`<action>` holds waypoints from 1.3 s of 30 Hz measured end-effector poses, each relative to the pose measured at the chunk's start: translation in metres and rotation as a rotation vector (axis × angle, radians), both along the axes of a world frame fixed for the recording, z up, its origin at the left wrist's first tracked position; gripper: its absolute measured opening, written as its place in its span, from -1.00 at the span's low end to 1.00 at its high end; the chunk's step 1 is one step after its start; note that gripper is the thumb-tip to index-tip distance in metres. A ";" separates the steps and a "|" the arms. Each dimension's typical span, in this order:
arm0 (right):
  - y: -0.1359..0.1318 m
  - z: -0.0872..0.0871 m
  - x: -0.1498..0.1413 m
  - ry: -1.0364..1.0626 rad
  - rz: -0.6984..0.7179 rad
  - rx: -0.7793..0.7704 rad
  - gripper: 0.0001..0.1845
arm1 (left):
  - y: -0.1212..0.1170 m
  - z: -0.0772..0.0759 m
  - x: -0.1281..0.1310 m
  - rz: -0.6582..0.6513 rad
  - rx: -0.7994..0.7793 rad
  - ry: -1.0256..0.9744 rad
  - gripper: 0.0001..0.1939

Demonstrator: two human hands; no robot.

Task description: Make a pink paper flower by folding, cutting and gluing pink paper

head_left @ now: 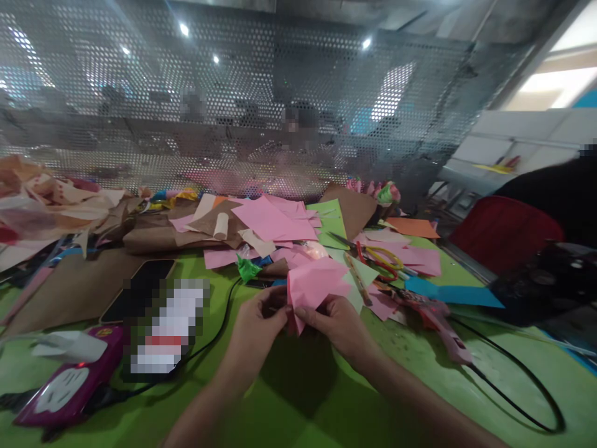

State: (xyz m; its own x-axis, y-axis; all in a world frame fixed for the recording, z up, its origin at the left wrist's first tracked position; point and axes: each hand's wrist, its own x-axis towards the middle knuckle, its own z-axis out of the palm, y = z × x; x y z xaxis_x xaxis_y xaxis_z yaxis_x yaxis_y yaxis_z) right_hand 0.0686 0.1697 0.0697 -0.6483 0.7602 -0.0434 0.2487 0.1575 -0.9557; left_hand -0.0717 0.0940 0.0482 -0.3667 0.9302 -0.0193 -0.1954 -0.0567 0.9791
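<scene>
A folded piece of pink paper [321, 280] is held up above the green table between both hands. My left hand [265, 317] pinches its left edge, thumb toward the fingertips. With the thumb laid across its lower front, my right hand [333, 317] grips the paper from the right. Pointed, layered folds show along its right side. Just beyond the hands lie loose pink sheets [275, 218], a pencil-like stick [357, 279] and a crumpled green piece [248, 267].
Right of the hands lies a pink glue gun [433, 317] with a looping black cord. Scissors [385, 258] rest among paper scraps. At left are a dark phone [140, 289], a lit phone [170, 330] and a purple power strip [69, 379]. A perforated metal screen [233, 87] stands behind.
</scene>
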 end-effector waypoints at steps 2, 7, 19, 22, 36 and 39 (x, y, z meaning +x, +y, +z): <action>0.000 0.001 0.000 -0.012 0.000 -0.006 -0.52 | 0.000 -0.001 0.000 0.000 -0.019 0.035 -0.76; -0.001 0.002 -0.002 -0.051 -0.074 -0.030 -0.54 | -0.001 0.001 0.000 -0.035 -0.052 0.071 -0.82; -0.002 -0.004 -0.001 -0.042 -0.112 0.080 -0.63 | 0.000 -0.001 0.003 -0.052 -0.042 0.030 -0.80; -0.004 -0.003 -0.001 -0.061 -0.148 0.121 -0.62 | -0.002 0.004 0.004 -0.070 -0.043 -0.031 -0.80; -0.004 -0.004 -0.002 -0.055 -0.193 0.089 -0.58 | 0.001 -0.004 0.004 -0.081 -0.013 -0.034 -0.64; -0.003 -0.006 -0.002 -0.044 -0.191 0.081 -0.58 | 0.001 -0.008 0.004 -0.072 0.015 -0.016 -0.65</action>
